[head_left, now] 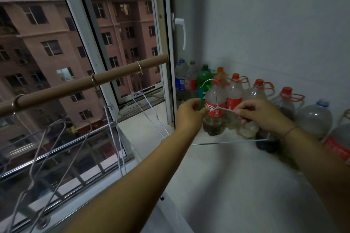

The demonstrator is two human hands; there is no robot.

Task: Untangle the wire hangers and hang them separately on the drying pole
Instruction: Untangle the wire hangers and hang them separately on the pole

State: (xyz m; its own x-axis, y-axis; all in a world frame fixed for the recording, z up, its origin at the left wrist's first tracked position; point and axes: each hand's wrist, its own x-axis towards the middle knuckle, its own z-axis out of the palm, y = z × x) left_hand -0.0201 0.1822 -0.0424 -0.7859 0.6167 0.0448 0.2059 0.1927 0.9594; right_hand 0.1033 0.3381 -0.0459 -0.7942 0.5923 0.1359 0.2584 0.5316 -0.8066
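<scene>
Hanging step in hand: left hand (191, 112) and right hand (262, 114), fingers clamped on one freed wire hanger (220, 108) right of the drying pole (79, 86); next, hook (210, 81) needs lifting onto pole.

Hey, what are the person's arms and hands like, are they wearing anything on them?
Both forearms are bare, with no sleeves in view. The left hand has nothing on it. The right hand has a thin reddish band round its wrist. No gloves or rings show.
</scene>
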